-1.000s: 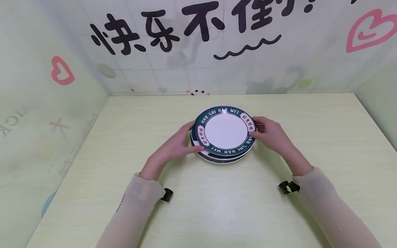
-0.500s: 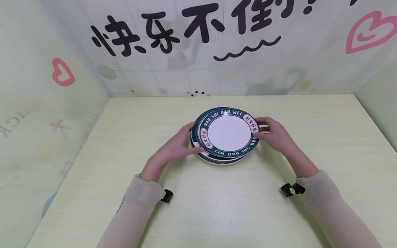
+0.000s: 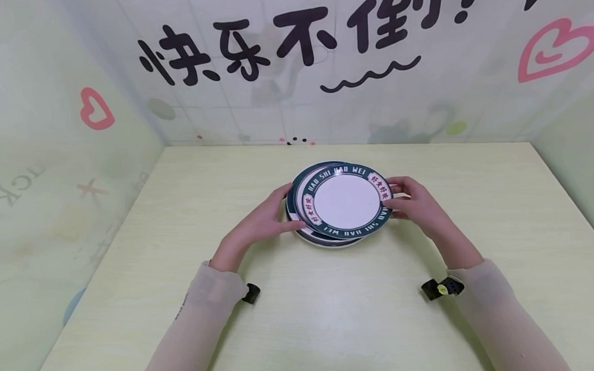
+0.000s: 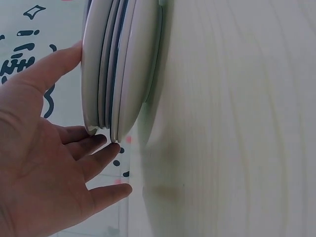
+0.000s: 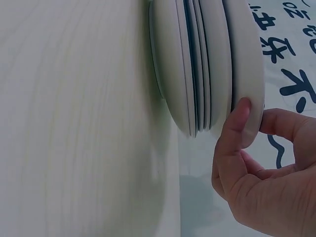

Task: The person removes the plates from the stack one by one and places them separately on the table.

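Several round plates [image 3: 324, 241] with dark green patterned rims lie stacked on the table. The top plate [image 3: 346, 201], white in the middle with lettering round its rim, sits shifted to the right and overhangs the ones below. My right hand [image 3: 416, 203] pinches its right edge, thumb on the upper face and fingers underneath, as the right wrist view shows. On the other side, my left hand [image 3: 264, 215] rests against the stack's left edge. In the left wrist view its thumb touches a plate's rim and its fingers [image 4: 98, 160] are spread along the plate edges.
The stack stands on a pale wood-grain table [image 3: 332, 317], towards its back edge. Printed wall panels [image 3: 254, 110] with large black characters enclose the back and both sides. Black wrist devices [image 3: 252, 292] show at both sleeves.
My right hand has drawn the top plate to the right and slightly towards me, uncovering more of the plate beneath at the left. My left hand has stayed at the stack.
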Tool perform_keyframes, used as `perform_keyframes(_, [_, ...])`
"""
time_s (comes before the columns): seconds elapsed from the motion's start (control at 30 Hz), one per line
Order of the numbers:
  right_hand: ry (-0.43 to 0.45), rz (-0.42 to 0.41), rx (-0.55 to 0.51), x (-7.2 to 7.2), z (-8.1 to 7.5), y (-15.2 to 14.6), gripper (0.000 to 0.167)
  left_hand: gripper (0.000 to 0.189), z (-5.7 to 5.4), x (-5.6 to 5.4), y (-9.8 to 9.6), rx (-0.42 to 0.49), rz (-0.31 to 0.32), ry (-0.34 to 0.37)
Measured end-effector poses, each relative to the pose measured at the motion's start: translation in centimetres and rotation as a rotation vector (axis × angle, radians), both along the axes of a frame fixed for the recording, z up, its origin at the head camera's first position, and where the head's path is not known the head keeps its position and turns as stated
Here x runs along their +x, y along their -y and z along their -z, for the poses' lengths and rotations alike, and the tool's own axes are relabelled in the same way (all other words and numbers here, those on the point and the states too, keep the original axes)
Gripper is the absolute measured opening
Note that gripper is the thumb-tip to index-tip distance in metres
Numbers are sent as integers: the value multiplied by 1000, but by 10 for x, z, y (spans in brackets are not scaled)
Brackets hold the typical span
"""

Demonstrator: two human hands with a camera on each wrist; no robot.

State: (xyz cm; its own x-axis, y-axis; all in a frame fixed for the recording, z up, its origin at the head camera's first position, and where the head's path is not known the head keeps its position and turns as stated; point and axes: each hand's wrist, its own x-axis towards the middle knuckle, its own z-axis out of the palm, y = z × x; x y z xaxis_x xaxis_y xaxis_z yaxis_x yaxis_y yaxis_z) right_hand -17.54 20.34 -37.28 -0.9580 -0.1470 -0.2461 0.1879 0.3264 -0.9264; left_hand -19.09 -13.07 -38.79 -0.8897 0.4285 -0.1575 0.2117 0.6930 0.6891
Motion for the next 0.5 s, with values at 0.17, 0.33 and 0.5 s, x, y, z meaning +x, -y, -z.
perform_keyframes(0.17, [42, 8, -17, 0, -1, -1, 58, 102, -1, 0, 0, -5, -2, 7])
perform_keyframes(0.33, [71, 5, -45, 2, -3, -2, 57, 102, -3, 1, -1, -24, -14, 21])
perform_keyframes(0.5, [71, 3, -53, 5, -5, -5, 56, 102, -3, 0, 0, -32, -14, 23])
